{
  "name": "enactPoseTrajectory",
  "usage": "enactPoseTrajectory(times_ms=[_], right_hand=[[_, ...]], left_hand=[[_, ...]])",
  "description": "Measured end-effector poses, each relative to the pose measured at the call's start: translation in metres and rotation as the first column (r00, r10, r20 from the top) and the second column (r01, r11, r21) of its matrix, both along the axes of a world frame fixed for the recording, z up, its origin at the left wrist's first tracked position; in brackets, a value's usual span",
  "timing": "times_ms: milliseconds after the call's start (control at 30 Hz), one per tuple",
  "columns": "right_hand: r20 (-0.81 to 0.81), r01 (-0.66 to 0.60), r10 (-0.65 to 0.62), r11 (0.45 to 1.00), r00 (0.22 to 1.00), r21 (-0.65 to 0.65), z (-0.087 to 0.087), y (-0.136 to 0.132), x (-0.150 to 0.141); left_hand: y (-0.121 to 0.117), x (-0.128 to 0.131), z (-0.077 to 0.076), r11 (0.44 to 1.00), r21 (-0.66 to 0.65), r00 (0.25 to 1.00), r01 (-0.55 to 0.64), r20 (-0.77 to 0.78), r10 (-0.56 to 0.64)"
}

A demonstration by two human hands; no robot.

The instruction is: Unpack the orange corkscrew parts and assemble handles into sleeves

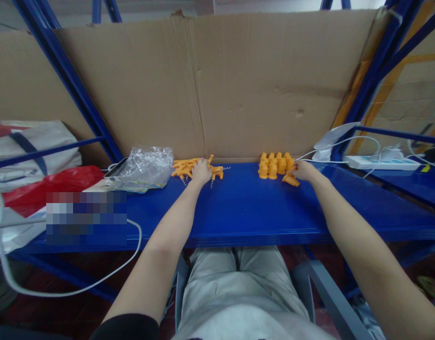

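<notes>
At the back edge of the blue worktop (238, 208), a loose pile of orange corkscrews (183, 167), with stick-like handles and thin metal spirals, is covered by the left hand (202, 173); whether one is gripped cannot be told. Right of centre, a tilted orange cup (290, 179) is pinched by the right hand (302, 170), beside upright, flared orange cups (272, 169) in close rows.

Covered, masked, cropped
The left hand (202, 173) covers some orange pieces (183, 167); a pixelated patch (86, 218) hides detail; the left edge crops a white bag (59, 137).
</notes>
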State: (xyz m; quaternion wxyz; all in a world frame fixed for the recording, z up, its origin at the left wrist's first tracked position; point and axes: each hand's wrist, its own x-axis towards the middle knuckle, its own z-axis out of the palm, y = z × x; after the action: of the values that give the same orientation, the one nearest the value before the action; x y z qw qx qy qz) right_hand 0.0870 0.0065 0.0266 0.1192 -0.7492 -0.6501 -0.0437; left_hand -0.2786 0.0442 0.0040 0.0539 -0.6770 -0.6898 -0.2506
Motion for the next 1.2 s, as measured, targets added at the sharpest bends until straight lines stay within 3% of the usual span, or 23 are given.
enactPoseTrajectory(times_ms=[233, 367, 467, 567, 733, 867, 1033, 1200], right_hand=[[0.036, 0.010, -0.015, 0.990, 0.999, 0.142, 0.003, -0.003, 0.004], [0.069, -0.086, 0.090, 0.994, 0.994, -0.060, 0.004, -0.006, -0.008], [0.085, -0.093, 0.116, 0.967, 0.990, -0.236, 0.005, -0.011, -0.021], [0.112, -0.080, 0.115, 0.958, 0.987, -0.277, 0.005, -0.015, -0.029], [0.049, -0.074, 0.079, 0.992, 0.996, -0.104, 0.002, -0.016, -0.029], [-0.020, -0.156, 0.156, 0.988, 0.988, 0.014, 0.000, -0.012, -0.026], [-0.003, -0.266, 0.267, 0.962, 0.964, 0.063, -0.005, -0.004, -0.026], [-0.051, -0.222, 0.224, 0.974, 0.973, 0.037, -0.008, -0.004, -0.030]], left_hand=[[-0.006, 0.007, 0.003, 0.995, -0.082, 0.997, -0.060, 0.039, 0.064], [-0.007, 0.009, 0.003, 0.994, -0.078, 0.997, -0.071, 0.035, 0.073], [-0.008, 0.008, 0.003, 0.995, -0.072, 0.998, -0.067, -0.004, 0.067], [-0.010, 0.007, 0.003, 0.996, -0.051, 0.996, -0.076, -0.041, 0.073], [-0.010, 0.006, 0.004, 0.997, 0.008, 0.996, -0.072, -0.056, 0.072], [-0.012, 0.008, 0.005, 0.999, 0.038, 0.998, -0.038, -0.043, 0.040], [-0.013, 0.012, 0.007, 0.999, 0.032, 0.999, 0.001, -0.044, 0.001], [-0.013, 0.013, 0.007, 0.999, 0.032, 0.999, 0.019, -0.044, -0.017]])
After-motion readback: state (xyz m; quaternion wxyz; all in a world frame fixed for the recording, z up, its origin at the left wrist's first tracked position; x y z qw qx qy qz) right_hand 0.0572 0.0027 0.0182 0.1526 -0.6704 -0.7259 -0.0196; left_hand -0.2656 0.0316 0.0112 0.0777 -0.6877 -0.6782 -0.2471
